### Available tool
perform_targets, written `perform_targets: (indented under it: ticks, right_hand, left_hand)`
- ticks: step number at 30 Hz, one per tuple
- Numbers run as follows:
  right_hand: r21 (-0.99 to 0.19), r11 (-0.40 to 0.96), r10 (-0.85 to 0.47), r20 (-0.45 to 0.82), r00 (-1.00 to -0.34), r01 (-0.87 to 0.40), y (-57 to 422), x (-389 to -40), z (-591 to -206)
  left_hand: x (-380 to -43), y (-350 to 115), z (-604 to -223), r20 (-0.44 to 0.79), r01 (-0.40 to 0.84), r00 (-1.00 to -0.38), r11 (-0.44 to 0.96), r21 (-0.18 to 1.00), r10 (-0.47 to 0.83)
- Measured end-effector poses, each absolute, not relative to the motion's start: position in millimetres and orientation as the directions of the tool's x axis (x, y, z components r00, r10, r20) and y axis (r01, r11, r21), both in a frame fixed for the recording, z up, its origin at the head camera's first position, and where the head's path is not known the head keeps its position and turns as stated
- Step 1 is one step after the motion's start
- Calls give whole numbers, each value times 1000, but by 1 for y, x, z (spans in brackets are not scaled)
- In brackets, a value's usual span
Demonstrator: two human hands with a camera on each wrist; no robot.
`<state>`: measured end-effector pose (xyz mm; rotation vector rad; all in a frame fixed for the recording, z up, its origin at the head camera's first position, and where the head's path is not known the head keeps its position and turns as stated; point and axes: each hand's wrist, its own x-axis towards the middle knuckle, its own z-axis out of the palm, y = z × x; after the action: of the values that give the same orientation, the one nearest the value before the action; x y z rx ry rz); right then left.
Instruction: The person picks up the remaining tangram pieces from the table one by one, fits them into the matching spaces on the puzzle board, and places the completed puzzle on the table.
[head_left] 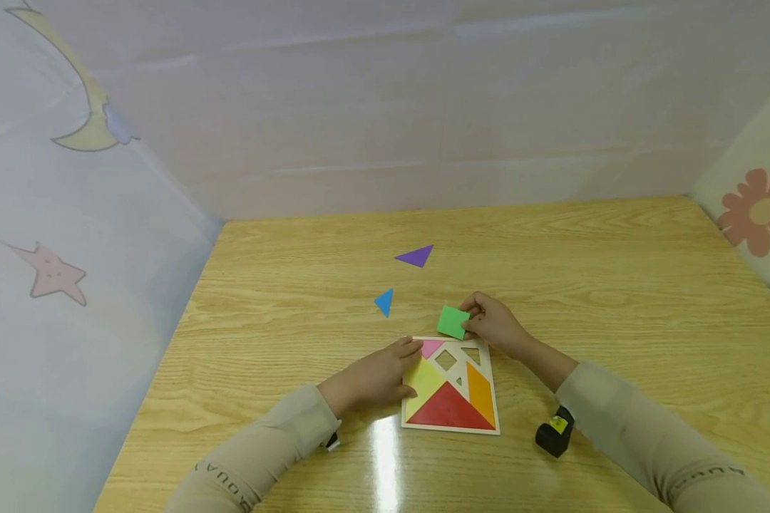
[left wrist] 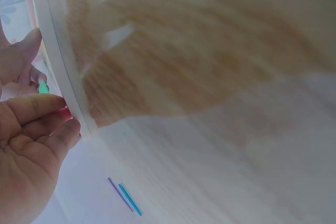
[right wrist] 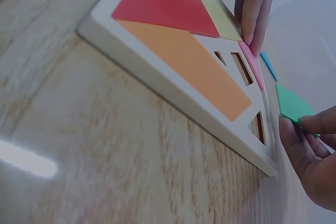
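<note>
A pale tangram board (head_left: 452, 429) lies on the table, holding a red triangle (head_left: 450, 412), a yellow piece (head_left: 425, 388), an orange parallelogram (head_left: 480, 394) and a pink piece (head_left: 431, 347). Wood grain shows through several cut-outs in its upper right part. My left hand (head_left: 377, 373) rests on the board's left side, fingertips by the pink piece and thumb over the yellow one. Between thumb and fingers, my right hand (head_left: 497, 326) pinches a green square (head_left: 452, 322) at its right edge, just beyond the board's far rim. The right wrist view shows that grip on the green square (right wrist: 293, 102).
Beyond the board lie a blue triangle (head_left: 385, 302) and, farther back, a purple triangle (head_left: 416, 256). A black device with a yellow patch (head_left: 555, 431) is at the right sleeve. Fabric walls (head_left: 423, 142) border the wooden table (head_left: 282, 299) at the back and sides.
</note>
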<state>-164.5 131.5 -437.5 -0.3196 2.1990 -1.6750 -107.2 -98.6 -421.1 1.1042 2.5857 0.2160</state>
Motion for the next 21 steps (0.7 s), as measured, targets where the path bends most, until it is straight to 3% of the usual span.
perform_targets:
  ticks: [21]
  right_hand:
    - [-949, 314, -385, -168, -908, 42, 132, -156, -435]
  left_hand:
    - [-107, -98, -422, -244, 664, -651, 695, 277, 719]
